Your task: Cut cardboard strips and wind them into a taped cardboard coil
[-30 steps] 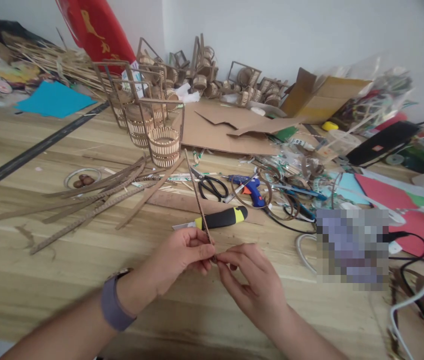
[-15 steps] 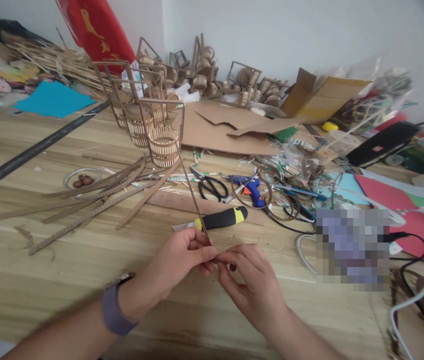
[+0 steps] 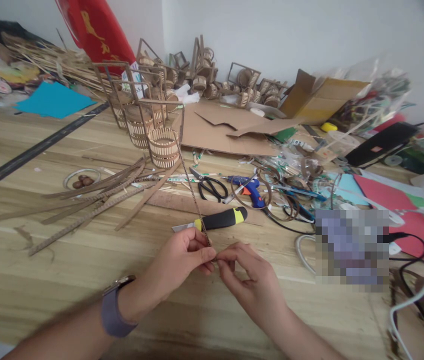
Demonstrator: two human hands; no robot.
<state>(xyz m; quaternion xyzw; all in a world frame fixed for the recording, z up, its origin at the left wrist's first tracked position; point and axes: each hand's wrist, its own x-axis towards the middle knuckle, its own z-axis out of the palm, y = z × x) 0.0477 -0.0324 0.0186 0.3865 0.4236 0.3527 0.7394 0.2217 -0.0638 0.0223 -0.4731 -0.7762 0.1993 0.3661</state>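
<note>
A thin brown strip of corrugated cardboard (image 3: 192, 192) slants from near a small basket down to my hands. My left hand (image 3: 187, 255) pinches it between thumb and fingers, just below the yellow-and-black knife (image 3: 223, 218) on the table. Fingertips of my right hand (image 3: 247, 280) are pinched at the strip's near end, close beside my left thumb; the very tip is hidden. The small round basket of pale slats (image 3: 163, 150), with a tall square handle, stands upright beyond the strip's far end.
Scissors (image 3: 212, 186) and a blue glue gun (image 3: 251, 187) lie beyond the knife. Several brown strips (image 3: 95, 212) spread to the left, near a ring (image 3: 70, 175) around small brown balls. More baskets stand behind, beside flat cardboard (image 3: 227, 132). Coloured paper (image 3: 379, 200) and cables lie right.
Almost nothing differs. Both hands keep their pinch on the strip, which sags slightly more, and my right fingers have shifted a little.
</note>
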